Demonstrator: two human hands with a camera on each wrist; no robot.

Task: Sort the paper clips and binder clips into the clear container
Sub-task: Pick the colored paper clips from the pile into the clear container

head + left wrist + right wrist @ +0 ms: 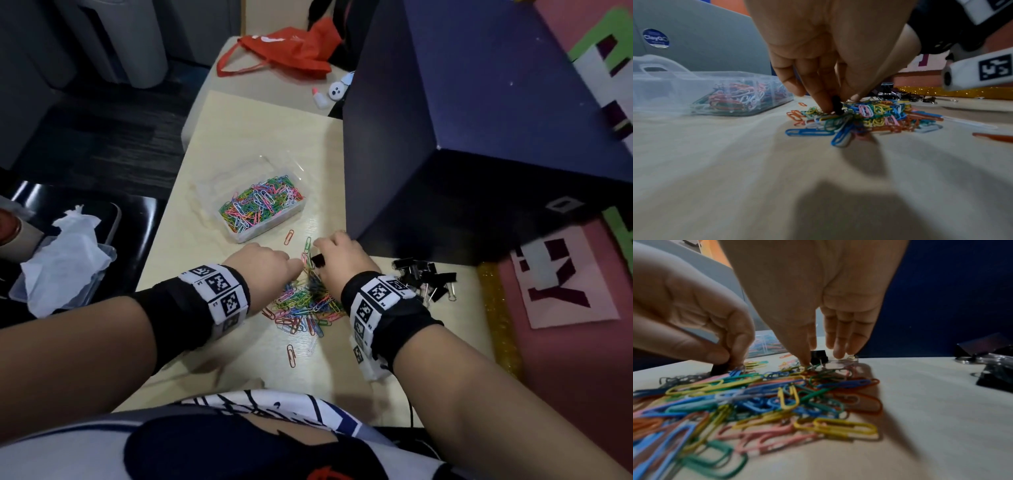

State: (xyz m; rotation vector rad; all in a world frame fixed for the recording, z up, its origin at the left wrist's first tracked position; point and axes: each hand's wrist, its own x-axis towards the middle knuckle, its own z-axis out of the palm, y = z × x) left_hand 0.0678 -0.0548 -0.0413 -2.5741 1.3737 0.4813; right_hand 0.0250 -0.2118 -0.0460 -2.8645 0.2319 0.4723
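Mid-sort: at frame centre both hands pick black binder clips from the loose paper clips [305,305], left hand [263,265] pinching one, right hand [342,257] fingering another [318,260]; next, lift them clear toward the clear container [263,209] above.

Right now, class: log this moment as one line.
left hand: pinching black binder clip | right hand: fingertips on paper clip pile | clear container: part-filled

Right hand [818,308] fingertips touch binder clip [819,357] beside paper clips [764,399].
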